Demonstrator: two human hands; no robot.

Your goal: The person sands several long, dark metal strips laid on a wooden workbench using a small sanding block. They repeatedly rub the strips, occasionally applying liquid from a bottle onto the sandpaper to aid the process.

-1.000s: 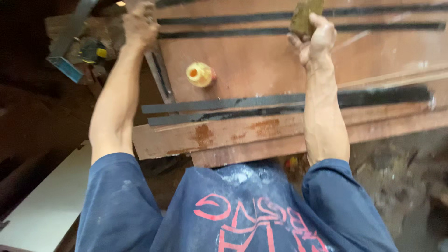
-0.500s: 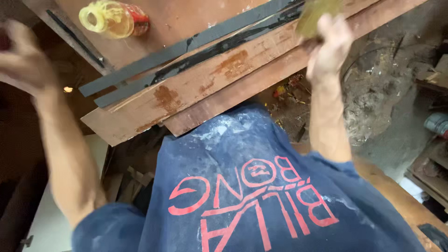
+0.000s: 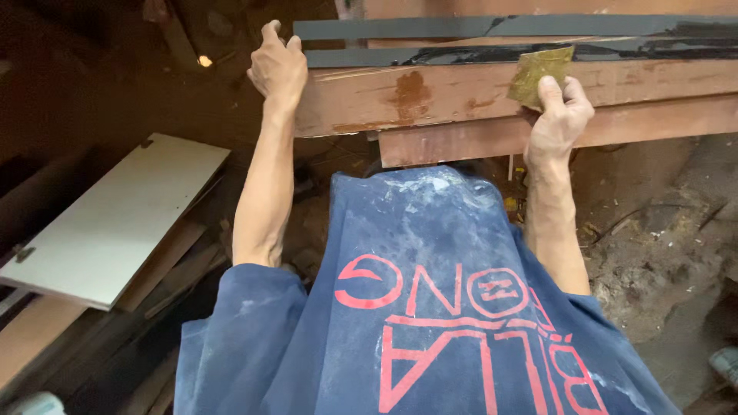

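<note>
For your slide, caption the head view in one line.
Left hand grips the reddish plank's end; right hand presses sandpaper.

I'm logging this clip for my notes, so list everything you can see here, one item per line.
wooden planks: two, reddish-brown, stacked across the top, edge toward the person
dark strips: two, black, lying along the top of the planks
pad: one, yellow-green, pressed on the upper plank's edge
white board: one, white, leaning at the left
dirt floor: brown, littered, at the right
shirt: one, blue with red lettering, bottom centre
left hand: grips the upper plank's left end
right hand: holds the pad
</note>
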